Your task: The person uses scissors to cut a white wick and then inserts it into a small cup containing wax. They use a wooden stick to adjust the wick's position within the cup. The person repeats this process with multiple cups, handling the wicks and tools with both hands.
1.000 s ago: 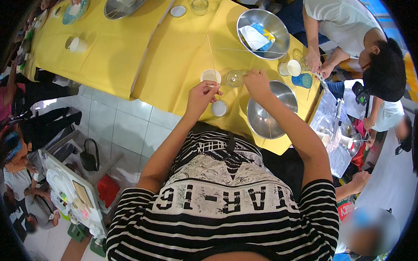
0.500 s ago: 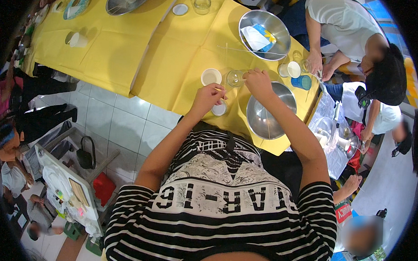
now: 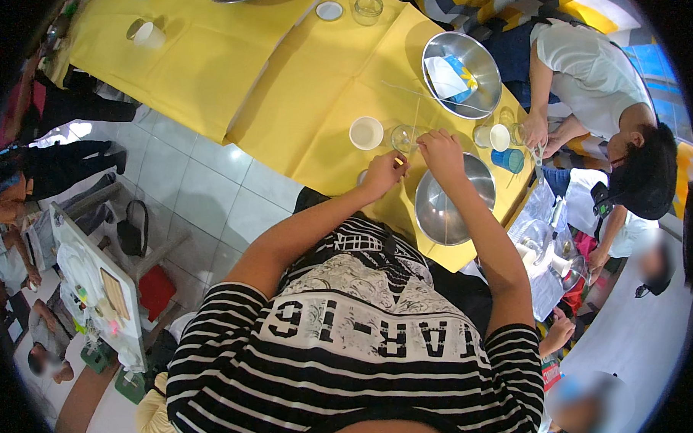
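Right grip [image 3: 440, 151] at glass jar [image 3: 403, 137], left grip [image 3: 386, 174] near, white cup [image 3: 366, 132] alongside

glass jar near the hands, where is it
In the head view, right of centre, the glass jar is on the yellow table, between the white cup and the right hand.

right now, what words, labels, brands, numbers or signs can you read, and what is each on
Wording isn't copied out here; print shows on:
Striped shirt: large dark characters on a pale panel, upside down in view.
Same shirt, nearer the waist: smaller print.
Red patch by a person at lower right: pale lettering, too small to read.
Blue-and-white packet in a steel bowl: no legible wording.
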The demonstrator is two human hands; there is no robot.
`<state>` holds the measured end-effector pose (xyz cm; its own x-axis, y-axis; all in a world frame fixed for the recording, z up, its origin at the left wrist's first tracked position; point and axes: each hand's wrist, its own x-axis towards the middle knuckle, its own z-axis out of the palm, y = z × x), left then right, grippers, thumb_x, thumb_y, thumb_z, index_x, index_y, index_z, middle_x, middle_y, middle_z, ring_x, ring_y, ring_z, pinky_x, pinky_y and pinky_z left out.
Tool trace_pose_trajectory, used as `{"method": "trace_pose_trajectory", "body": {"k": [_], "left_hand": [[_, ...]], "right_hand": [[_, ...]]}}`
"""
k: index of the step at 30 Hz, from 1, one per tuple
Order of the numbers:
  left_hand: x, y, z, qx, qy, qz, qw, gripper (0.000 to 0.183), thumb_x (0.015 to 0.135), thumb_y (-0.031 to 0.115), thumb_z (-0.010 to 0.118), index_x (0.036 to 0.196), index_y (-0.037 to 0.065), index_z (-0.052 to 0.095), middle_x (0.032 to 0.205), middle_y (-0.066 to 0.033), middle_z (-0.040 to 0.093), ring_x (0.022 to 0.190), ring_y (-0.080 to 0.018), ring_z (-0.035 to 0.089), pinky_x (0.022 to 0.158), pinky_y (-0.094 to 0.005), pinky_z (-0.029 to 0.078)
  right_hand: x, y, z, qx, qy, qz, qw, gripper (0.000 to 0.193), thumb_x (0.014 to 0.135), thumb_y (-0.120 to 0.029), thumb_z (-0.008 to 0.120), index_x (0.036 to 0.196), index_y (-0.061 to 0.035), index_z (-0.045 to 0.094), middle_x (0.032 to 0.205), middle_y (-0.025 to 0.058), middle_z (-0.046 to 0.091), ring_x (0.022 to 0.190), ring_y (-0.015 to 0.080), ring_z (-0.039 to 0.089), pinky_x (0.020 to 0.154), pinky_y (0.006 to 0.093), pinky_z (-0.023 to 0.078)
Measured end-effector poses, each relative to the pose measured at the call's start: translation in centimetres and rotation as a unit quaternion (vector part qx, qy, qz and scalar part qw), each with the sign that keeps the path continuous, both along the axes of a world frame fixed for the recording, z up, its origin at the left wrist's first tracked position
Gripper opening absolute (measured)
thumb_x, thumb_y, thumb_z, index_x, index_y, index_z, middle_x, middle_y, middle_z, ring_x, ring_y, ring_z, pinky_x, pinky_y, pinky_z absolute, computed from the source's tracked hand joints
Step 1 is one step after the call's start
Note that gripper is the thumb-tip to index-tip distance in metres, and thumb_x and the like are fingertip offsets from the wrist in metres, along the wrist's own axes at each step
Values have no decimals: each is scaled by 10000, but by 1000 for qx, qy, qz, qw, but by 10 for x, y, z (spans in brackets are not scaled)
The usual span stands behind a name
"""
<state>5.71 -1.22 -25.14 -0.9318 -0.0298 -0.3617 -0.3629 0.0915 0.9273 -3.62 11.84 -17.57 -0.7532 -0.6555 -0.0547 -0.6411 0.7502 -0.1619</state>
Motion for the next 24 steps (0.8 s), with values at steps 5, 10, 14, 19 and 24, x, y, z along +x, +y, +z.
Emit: {"method": "trace_pose_trajectory", "body": {"k": [5,10,14,19,24], "left_hand": [[-1,-2,-8,-12,3,1,1000,175,844,162,639,903,1,606,654,-122,667,559,-181,658,545,-298,513],[1,-2,2,55,-14,19,998,163,846,137,638,898,-11,595,683,-120,674,580,-175,664,554,-280,521],[1,-3,0,63,-13,10,998,156,852,128,633,899,-13,588,704,-122,678,595,-169,667,550,-270,522],[2,0,-9,76,-15,12,997,149,855,133,635,898,-3,592,694,-120,677,588,-161,664,536,-263,515],[2,-1,-17,78,-34,-10,996,192,892,185,608,953,6,575,751,-112,689,607,-133,649,559,-249,515]], "right_hand": [[1,0,-7,-78,-33,-53,995,98,774,-158,606,836,-138,679,826,43,636,854,230,590,740,376,432],[4,7,-15,-132,-103,-124,978,119,758,-150,659,864,-108,695,851,60,661,841,247,599,758,378,451],[8,11,-18,-166,-132,-172,962,137,764,-159,672,882,-96,703,857,73,668,791,253,608,743,371,474],[10,15,-20,-183,-140,-199,953,155,758,-153,681,900,-93,700,851,78,667,758,258,612,716,370,488],[10,21,-30,-142,-73,-175,972,153,741,-163,693,884,-111,696,831,58,663,770,245,610,707,371,481]]}}
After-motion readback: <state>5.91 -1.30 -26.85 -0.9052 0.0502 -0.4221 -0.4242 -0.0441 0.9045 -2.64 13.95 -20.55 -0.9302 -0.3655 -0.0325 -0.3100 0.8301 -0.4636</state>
